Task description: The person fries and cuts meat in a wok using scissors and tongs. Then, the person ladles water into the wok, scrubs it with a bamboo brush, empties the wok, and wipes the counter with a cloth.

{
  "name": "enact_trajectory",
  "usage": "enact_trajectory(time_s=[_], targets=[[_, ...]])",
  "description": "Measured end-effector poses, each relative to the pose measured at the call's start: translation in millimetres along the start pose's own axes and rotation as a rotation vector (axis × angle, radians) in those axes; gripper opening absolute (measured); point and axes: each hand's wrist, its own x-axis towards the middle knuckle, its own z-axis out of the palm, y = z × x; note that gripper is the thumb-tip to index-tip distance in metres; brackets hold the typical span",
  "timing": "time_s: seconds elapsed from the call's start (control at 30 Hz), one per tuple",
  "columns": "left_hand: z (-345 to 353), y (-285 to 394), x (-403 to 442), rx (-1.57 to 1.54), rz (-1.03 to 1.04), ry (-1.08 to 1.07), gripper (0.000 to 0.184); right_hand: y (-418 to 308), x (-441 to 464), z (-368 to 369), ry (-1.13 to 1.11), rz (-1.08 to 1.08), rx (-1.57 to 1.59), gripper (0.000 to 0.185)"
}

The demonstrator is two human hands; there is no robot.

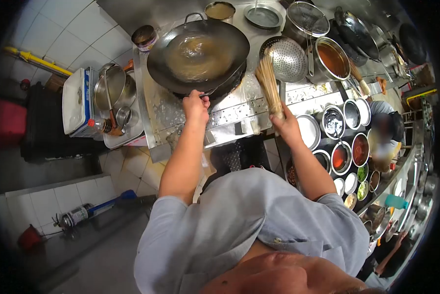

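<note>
My left hand (196, 107) is closed around the near handle of a large dark wok (156, 61). Cloudy brownish liquid (198, 58) sits in the wok's bowl, its surface rippled. In my right hand (287, 125) is a bamboo wok brush (268, 85), gripped at its lower end with the bristles pointing up and away from me. The brush is to the right of the wok, apart from it. Its bristle end overlaps the left edge of a perforated strainer ladle (289, 59) in view; whether they touch I cannot tell.
A pot of reddish-brown liquid (333, 58) and a mesh strainer (308, 18) stand at the right. Bowls of sauces (341, 158) line the right counter, with another person (386, 127) beyond. At left are a white bin (75, 105) and a steel pot (124, 90).
</note>
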Motion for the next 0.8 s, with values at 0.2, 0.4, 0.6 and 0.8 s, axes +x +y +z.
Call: enact_trajectory(time_s=[0.2, 0.4, 0.6, 0.8], targets=[[-12.1, 7.8, -48.5, 0.091, 0.053, 0.049, 0.008, -39.7, 58.9, -27.3, 0.017, -0.184, -0.001, 0.081], [-30.0, 27.6, -75.4, 0.256, 0.125, -0.007, 0.01, -81.4, 121.8, -26.3, 0.035, -0.404, -0.265, 0.085], [-71.3, 23.6, -65.0, 0.494, 0.325, -0.135, 0.01, -122.7, 154.8, -4.7, -0.117, -0.245, -0.43, 0.083], [-59.5, 57.0, -99.6, 0.447, 0.117, -0.028, 0.006, -123.3, 198.7, 30.0, -0.195, -0.391, -0.77, 0.071]])
